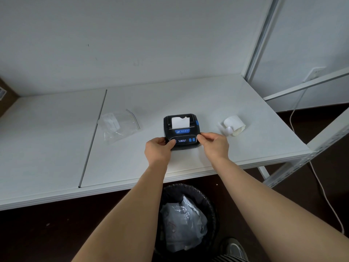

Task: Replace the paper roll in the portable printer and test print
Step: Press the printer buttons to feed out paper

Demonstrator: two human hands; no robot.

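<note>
A small black portable printer (181,131) with blue buttons and a lit display sits on the white table (132,163). A strip of white paper (180,122) sticks out of its top slot. My left hand (158,149) grips the printer's front left corner, thumb on its front panel. My right hand (214,145) holds the front right corner with thumb and fingertips. A partly unrolled white paper roll (234,125) lies on the table just right of the printer.
A clear plastic bag (118,125) lies left of the printer. A black bin (186,220) with a plastic liner stands under the table's front edge. White shelf posts and a white cable (319,186) are at the right.
</note>
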